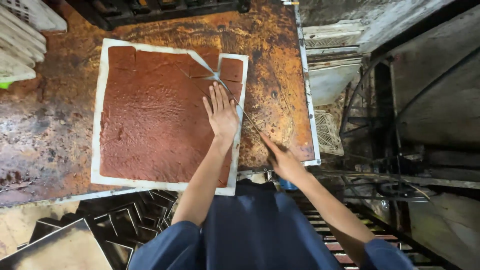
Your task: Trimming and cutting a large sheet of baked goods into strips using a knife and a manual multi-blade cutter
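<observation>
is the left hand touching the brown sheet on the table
Touching. The head view shows the left hand pressed flat, fingers spread, on the brown sheet near its right edge, with no gap showing.

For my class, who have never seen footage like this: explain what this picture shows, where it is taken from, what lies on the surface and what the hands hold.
There is one picture, taken by a camera worn on a person's head, looking straight down at their own two bare hands. No machine is at work here.

On the rusty orange-brown metal table lies a white square sheet covered by a flat reddish-brown slab. Its top right corner is already divided into small pieces.

The left hand lies flat on the slab, fingers spread, near its right edge. The right hand grips the handle end of a long thin blade, which slants up across the slab's right side towards the cut pieces.

Stacked dark metal trays lie below the table, and white plastic crates sit at top left.
</observation>
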